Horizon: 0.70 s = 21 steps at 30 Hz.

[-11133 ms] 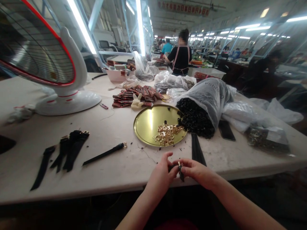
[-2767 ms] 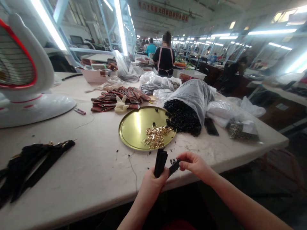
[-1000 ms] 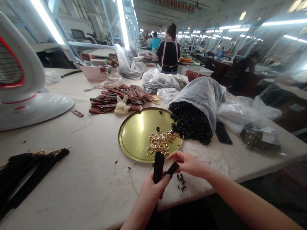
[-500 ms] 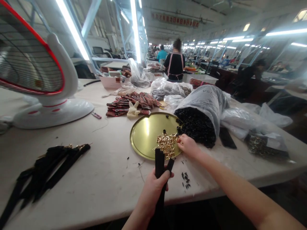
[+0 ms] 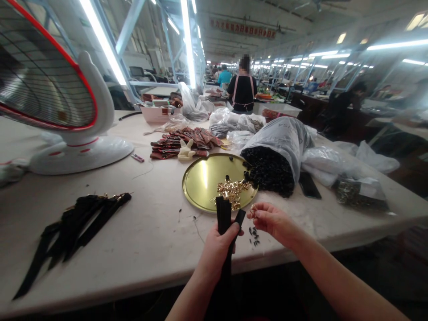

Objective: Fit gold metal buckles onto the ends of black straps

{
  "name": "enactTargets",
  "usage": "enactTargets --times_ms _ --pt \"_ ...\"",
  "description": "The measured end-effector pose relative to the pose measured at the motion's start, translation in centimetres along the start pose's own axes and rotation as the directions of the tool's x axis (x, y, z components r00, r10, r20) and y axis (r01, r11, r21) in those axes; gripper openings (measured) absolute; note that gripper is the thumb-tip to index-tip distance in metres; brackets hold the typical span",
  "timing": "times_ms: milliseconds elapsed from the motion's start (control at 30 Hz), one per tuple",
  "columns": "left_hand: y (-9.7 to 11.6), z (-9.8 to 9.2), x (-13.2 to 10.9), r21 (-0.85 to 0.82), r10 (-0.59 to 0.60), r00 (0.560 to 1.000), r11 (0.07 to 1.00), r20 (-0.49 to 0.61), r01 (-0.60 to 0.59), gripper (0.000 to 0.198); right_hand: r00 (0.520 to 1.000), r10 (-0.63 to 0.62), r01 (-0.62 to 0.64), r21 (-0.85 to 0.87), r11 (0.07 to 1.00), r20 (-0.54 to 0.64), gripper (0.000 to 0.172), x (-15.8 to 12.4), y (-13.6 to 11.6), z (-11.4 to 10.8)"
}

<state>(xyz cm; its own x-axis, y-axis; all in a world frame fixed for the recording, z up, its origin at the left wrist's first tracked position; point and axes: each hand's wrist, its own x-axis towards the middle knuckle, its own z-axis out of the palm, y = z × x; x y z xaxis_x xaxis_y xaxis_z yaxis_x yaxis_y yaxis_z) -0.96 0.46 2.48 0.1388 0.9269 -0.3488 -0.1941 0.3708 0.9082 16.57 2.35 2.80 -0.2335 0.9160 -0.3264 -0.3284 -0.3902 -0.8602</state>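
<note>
My left hand (image 5: pixel 224 244) is closed around a bundle of black straps (image 5: pixel 223 215); one strap end (image 5: pixel 240 216) leans out separately to the right under the thumb. Close beside it, my right hand (image 5: pixel 271 219) pinches a small gold metal fitting (image 5: pixel 253 211) whose exact kind is too small to tell. Beyond both hands lies a round gold tray (image 5: pixel 197 178) bearing a pile of gold metal fittings (image 5: pixel 230 191) and a few small black pieces. A clear plastic bag (image 5: pixel 284 133) on its side spills many small black parts (image 5: pixel 270 171) at the tray's right edge.
More black straps with gold ends (image 5: pixel 75 227) lie at left, before a white fan (image 5: pixel 83 154). Behind the tray are brown-red strips (image 5: pixel 187 141) and a pale glove (image 5: pixel 186 150). A phone (image 5: pixel 309 185) and bagged metal parts (image 5: pixel 361 196) lie right; black scraps (image 5: pixel 254 236) near the edge.
My right hand has moved from the fittings on the tray back toward me, carrying a gold fitting close to the strap end. My left hand still grips the straps.
</note>
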Motion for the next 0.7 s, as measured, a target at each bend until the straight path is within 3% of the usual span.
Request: enactTargets --times_ms 200,333,533,633,700 --pt "-0.4 0.0 -0.4 0.140 -0.049 0.999 0.989 -0.005 0.049 0.033 0.999 -0.034 0.030 -0.091 0.995 -0.040 0.038 -0.7 0.7 -0.1" --pt "-0.6 0.4 -0.7 0.173 -0.109 0.993 0.980 0.047 0.099 0.032 0.979 -0.185 0.165 -0.199 0.966 -0.087 0.033 -1.4 0.8 -0.1" --pt "-0.7 0.9 -0.6 0.235 -0.050 0.994 0.972 0.099 0.026 0.032 0.950 -0.298 0.252 -0.346 0.904 -0.089 0.025 -2.6 0.7 0.1" --pt "-0.9 0.8 -0.7 0.290 0.034 0.985 0.954 0.168 -0.082 0.027 0.968 -0.224 0.189 -0.262 0.946 -0.109 0.027 -2.5 0.9 -0.3" --pt "-0.9 0.6 -0.9 0.324 0.080 0.974 0.934 0.213 -0.147 0.026 0.994 -0.067 0.058 -0.111 0.992 -0.085 0.029 -2.3 1.2 -0.5"
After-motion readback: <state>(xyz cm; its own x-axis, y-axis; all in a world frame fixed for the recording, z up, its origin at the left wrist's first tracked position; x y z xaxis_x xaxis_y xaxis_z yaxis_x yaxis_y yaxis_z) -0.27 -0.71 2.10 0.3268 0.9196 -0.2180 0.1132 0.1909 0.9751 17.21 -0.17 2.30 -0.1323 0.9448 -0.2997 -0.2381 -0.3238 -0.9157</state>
